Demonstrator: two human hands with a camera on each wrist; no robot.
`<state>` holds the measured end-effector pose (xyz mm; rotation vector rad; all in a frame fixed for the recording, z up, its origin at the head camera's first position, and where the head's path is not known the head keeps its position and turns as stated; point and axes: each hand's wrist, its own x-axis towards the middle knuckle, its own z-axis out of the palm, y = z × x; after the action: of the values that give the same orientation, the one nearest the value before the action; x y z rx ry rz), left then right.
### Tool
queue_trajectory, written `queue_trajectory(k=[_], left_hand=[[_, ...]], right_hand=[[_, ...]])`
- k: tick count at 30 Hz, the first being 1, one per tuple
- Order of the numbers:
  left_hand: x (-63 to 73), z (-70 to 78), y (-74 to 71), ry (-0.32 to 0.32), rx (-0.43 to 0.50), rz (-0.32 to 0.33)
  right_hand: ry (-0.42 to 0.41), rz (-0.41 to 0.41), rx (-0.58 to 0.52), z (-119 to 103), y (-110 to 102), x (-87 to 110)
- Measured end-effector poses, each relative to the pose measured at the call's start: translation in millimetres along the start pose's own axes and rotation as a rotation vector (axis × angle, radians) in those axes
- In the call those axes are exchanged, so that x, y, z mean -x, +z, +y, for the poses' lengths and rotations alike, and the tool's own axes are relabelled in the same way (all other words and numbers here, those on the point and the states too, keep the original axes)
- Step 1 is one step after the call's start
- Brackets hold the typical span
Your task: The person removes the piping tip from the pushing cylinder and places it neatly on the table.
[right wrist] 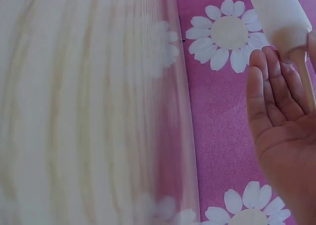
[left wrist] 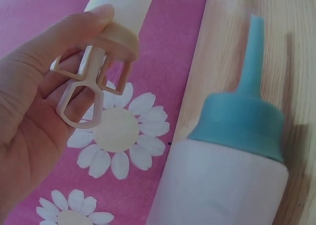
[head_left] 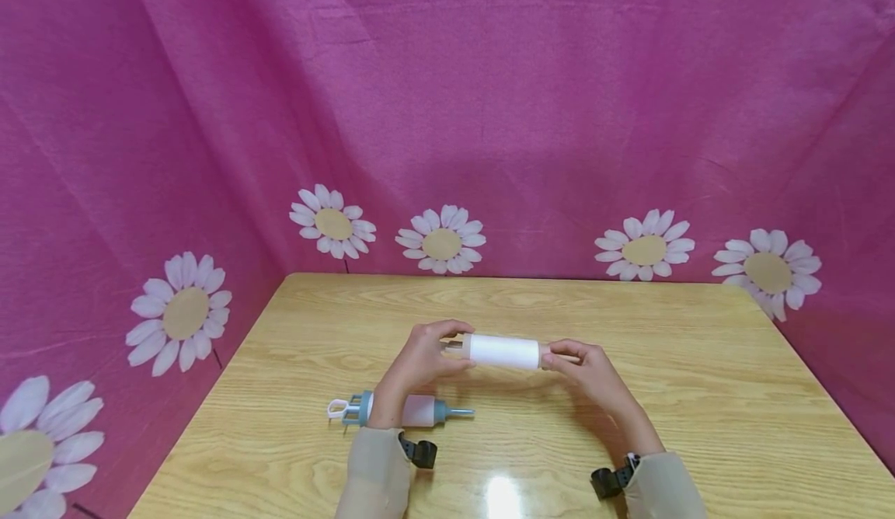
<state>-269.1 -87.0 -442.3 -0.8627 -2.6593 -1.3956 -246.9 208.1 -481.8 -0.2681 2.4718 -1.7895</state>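
Both hands hold a white syringe-like dispenser (head_left: 505, 352) level above the table. Its collar and handle end are beige, with a ring-shaped plunger handle (left wrist: 81, 106) and two side loops in the left wrist view. My left hand (head_left: 423, 360) grips that collar, thumb on top. At the other end my right hand (head_left: 590, 371) pinches the beige nozzle end; in the right wrist view its thin spout (right wrist: 305, 79) lies by the palm. A similar dispenser with teal ends (head_left: 419, 411) lies on the table under my left forearm, which hides part of it.
The wooden table (head_left: 699, 395) meets a pink cloth backdrop (head_left: 517, 138) printed with white flowers along its back and sides. A bright light reflection shows at the table's front. Each wrist carries a small black camera (head_left: 423, 454).
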Motion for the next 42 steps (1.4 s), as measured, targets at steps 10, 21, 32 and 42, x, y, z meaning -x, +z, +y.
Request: queue_trajectory(k=[10,21,32,42], left_hand=[[-0.1,-2.4,-0.9,-0.032,0.013,0.0],[0.0,-2.9,-1.7,-0.039,-0.006,-0.004],[1.4,-2.7,0.0,-0.029,0.005,-0.005],[1.8,-1.8,1.1,-0.018,-0.006,-0.005]], right_hand=[[-0.118,0.042,0.05,4.7,2.8,-0.3],[-0.181,0.045,0.067,2.9,2.1,3.1],[-0.081,0.114,0.071,4.8,0.5,-0.5],[-0.043,0.056,0.028,4.5,0.7,1.2]])
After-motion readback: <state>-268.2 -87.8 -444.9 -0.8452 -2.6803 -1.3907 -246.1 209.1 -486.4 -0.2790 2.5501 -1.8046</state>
